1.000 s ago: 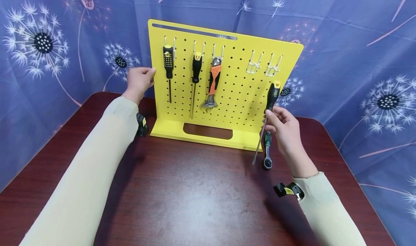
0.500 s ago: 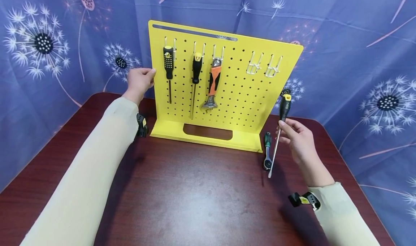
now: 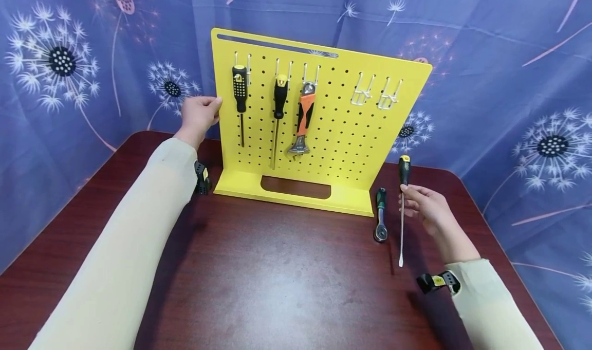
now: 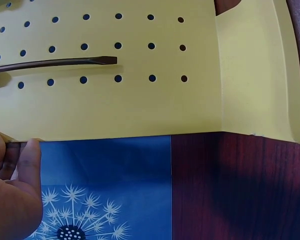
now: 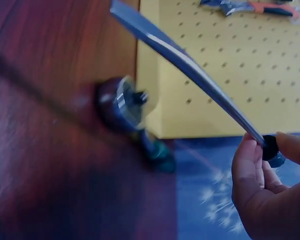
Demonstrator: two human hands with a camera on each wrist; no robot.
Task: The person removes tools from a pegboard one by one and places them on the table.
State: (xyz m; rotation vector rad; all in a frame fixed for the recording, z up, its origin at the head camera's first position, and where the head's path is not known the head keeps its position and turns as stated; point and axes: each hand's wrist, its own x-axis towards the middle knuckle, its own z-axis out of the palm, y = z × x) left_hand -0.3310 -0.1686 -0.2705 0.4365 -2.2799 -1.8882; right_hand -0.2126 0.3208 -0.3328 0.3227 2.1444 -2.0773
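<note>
Lower now, the black-and-yellow-handled steel screwdriver (image 3: 404,172) pinched by the right hand (image 3: 427,206) seems mid-transfer, calling for gentle setting-down, the left hand (image 3: 198,116) pinching the yellow perforated pegboard (image 3: 334,129).

Just left of the right-hand grip (image 3: 427,207), a ratchet wrench (image 3: 381,216) with a green handle lies on the reddish-brown table (image 3: 277,262), which spreads below both grips. Right of the left-hand grip (image 3: 198,114) hang, in order outward from it, a black screwdriver with yellow dots (image 3: 240,90), a black-handled screwdriver with a yellow end (image 3: 280,98) and an orange-and-black adjustable wrench (image 3: 306,113). Beyond both grips hangs a blue dandelion-print curtain (image 3: 287,11).
</note>
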